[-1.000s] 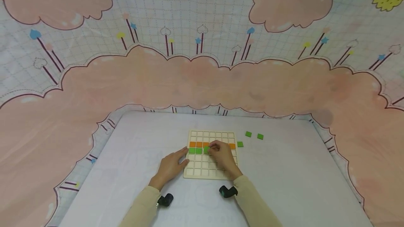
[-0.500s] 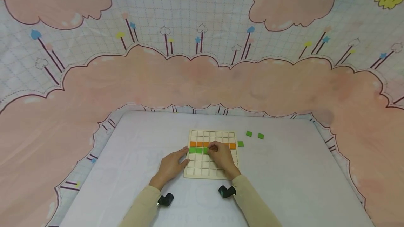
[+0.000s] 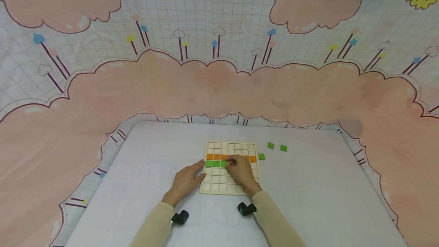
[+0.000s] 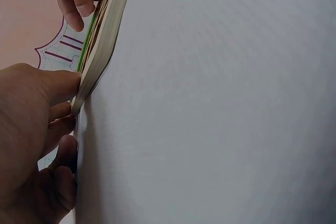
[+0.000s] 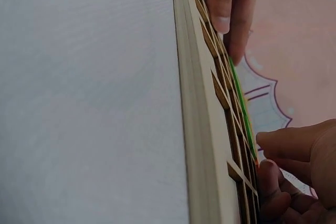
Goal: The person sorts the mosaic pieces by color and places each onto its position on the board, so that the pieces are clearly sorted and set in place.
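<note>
A pale wooden grid board (image 3: 226,190) lies flat on the white table. An orange row of tiles (image 3: 213,157) crosses it, with two green tiles (image 3: 212,163) directly below at the left. Beside these, a third green tile (image 3: 221,164) lies in its cell, and my right hand (image 3: 241,171) touches its right side with bent fingers. My left hand (image 3: 186,182) rests against the board's left edge, fingers extended. In the right wrist view, the right index finger (image 5: 283,141) meets the green row. The right palm hides part of both rows.
Three loose green tiles lie right of the board, one close to its edge (image 3: 261,156) and two farther back, including a green tile (image 3: 283,148). A patterned cloth (image 3: 219,90) hangs behind the table (image 3: 326,186). Black wrist cameras (image 3: 180,217) sit below both hands.
The third green tile has gone down from the right hand's fingers into the cell beside the other two. The left hand has stayed at the board's edge.
</note>
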Available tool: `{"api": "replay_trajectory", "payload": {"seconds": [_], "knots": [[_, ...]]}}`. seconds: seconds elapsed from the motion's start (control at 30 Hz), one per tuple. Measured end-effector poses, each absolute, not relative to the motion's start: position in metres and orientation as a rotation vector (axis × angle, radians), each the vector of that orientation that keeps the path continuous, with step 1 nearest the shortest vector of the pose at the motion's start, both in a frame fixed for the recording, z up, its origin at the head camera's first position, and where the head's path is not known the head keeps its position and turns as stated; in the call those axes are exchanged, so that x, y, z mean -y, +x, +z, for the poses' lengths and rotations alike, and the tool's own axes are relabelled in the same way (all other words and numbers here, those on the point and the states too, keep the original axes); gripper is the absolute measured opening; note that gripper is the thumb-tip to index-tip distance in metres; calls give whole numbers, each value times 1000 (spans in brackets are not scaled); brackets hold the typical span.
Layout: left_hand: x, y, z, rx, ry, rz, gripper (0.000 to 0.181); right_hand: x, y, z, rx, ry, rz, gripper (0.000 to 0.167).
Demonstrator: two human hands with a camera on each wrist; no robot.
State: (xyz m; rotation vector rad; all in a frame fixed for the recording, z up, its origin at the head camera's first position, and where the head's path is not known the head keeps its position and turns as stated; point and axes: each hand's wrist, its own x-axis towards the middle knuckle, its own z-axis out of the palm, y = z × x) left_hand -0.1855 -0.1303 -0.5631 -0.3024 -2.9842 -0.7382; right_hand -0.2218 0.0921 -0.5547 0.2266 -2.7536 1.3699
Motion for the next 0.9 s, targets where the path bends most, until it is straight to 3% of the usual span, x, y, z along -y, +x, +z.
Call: {"api": "replay_trajectory", "payload": {"seconds": [0.47, 0.9], "knots": [[130, -185, -562, 2993, -302, -757, 53, -96, -216, -550, 2737, 234, 1523, 20], [129, -187, -562, 2970, -311, -751, 52, -107, -202, -524, 2697, 299, 1542, 21]]}}
